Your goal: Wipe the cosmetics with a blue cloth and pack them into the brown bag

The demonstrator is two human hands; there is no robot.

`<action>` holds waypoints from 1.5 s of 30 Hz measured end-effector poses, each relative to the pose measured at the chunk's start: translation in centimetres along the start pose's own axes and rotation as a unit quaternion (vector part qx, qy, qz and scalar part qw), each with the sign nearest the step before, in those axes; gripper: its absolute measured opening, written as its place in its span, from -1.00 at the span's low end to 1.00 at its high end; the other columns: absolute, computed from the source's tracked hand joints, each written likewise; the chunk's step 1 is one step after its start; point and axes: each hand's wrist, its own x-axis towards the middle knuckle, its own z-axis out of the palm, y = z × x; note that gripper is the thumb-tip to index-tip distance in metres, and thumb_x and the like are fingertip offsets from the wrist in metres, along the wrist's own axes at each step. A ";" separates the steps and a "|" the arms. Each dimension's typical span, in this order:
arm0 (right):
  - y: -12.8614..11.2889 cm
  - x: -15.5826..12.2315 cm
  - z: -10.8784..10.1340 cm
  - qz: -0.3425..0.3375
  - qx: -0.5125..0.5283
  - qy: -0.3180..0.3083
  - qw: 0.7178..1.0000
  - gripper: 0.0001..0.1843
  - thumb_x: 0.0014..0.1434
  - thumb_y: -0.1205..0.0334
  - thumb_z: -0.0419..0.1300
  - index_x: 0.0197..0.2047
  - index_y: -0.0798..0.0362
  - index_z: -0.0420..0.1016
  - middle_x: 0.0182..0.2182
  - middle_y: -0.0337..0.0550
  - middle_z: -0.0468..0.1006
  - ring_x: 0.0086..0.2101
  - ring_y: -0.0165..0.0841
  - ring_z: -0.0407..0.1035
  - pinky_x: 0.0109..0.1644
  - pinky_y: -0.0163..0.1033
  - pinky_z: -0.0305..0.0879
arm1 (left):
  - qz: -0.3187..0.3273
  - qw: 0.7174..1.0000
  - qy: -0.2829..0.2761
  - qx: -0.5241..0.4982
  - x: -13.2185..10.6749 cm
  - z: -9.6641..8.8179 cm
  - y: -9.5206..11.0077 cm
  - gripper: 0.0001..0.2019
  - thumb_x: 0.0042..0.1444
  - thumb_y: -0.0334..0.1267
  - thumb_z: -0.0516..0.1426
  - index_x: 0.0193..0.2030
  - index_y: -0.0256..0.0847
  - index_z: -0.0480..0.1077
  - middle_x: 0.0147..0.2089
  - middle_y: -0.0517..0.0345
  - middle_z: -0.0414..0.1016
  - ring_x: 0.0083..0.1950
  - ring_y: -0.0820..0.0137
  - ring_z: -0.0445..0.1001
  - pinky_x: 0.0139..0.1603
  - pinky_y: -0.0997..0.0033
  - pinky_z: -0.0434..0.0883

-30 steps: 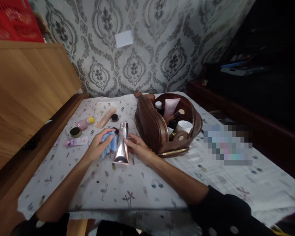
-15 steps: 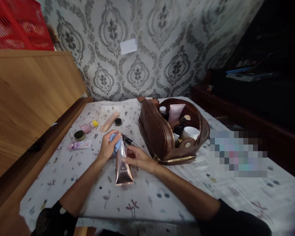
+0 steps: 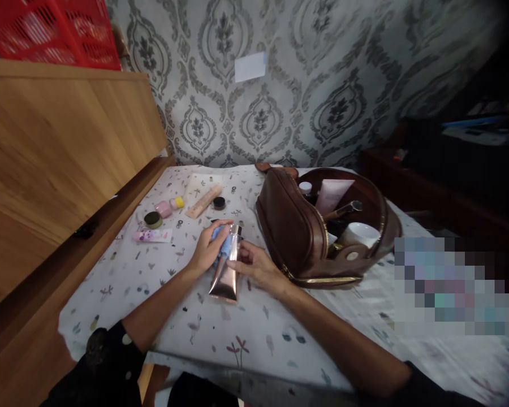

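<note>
The tube point(image 3: 224, 280) is over the counter point(image 3: 161, 291), between both hands. The right hand point(image 3: 261, 270) pinches it with thumb and fingers; the left hand point(image 3: 207, 249) is curled, pressing the cloth point(image 3: 226, 247) near its cap. This wiping seems under way, not finished. The open bag point(image 3: 290, 226) is partly filled. Half a second ago, lettering was visible on the tube; now it is not.

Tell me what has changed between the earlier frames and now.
The left hand has moved the blue cloth from beside the middle of the shiny tube to its upper part. The tube's cap end leans farther right than half a second ago. The right hand still holds the tube; neither hand let go of anything. The brown bag stayed put; the camera shifted.
</note>
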 end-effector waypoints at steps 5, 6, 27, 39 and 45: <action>-0.1 0.1 -0.1 -0.007 0.007 0.029 1.000 -0.30 -0.10 -0.08 0.51 -0.02 0.03 0.32 -0.28 -0.18 0.57 -0.35 -0.37 0.45 -0.29 -0.26 0.35 | -0.020 0.999 -0.026 -0.011 0.0 -0.1 -0.5 -0.52 0.26 0.11 0.09 0.10 -0.21 0.47 0.02 0.01 0.60 -0.01 0.25 0.54 0.05 0.31 0.43; -0.1 0.1 -0.1 -0.011 0.008 0.037 0.999 -0.30 -0.10 -0.07 0.51 -0.02 0.03 0.31 -0.28 -0.19 0.56 -0.36 -0.38 0.43 -0.31 -0.27 0.33 | -0.021 0.999 -0.034 -0.017 0.0 -0.1 -0.6 -0.52 0.26 0.11 0.10 0.10 -0.22 0.48 0.02 0.00 0.60 -0.01 0.24 0.54 0.05 0.31 0.43; 0.8 0.5 -0.7 -0.045 0.099 0.128 0.986 -0.28 0.04 0.20 0.42 0.21 -0.08 0.23 -0.05 -0.11 0.54 0.00 -0.24 0.49 0.16 -0.01 0.41 | -0.106 0.737 -0.015 0.668 1.8 -11.5 0.0 -0.64 0.19 -0.41 -0.01 0.02 -0.19 0.52 0.06 -0.15 0.54 0.09 -0.02 0.50 -0.02 0.04 0.45; 0.9 0.2 -0.9 -0.211 -0.234 0.202 0.927 -0.73 0.20 0.30 0.13 -0.01 0.02 0.45 -0.14 -0.10 0.51 -0.21 -0.35 0.46 -0.17 -0.24 0.43 | -0.132 0.696 -0.082 0.701 1.3 -11.9 -0.9 -0.53 0.10 -0.56 -0.08 0.00 -0.21 0.53 0.12 -0.16 0.53 0.14 0.01 0.43 -0.08 0.10 0.44; 1.3 0.1 -1.2 -0.194 -0.351 0.213 0.891 -0.57 0.16 0.40 0.10 0.11 0.06 0.40 0.03 0.02 0.41 -0.30 -0.37 0.45 -0.16 -0.19 0.47 | -0.149 0.698 -0.088 0.695 1.3 -12.3 -1.0 -0.61 0.09 -0.54 -0.05 -0.13 -0.23 0.55 0.04 -0.18 0.57 0.10 0.04 0.46 -0.08 0.16 0.39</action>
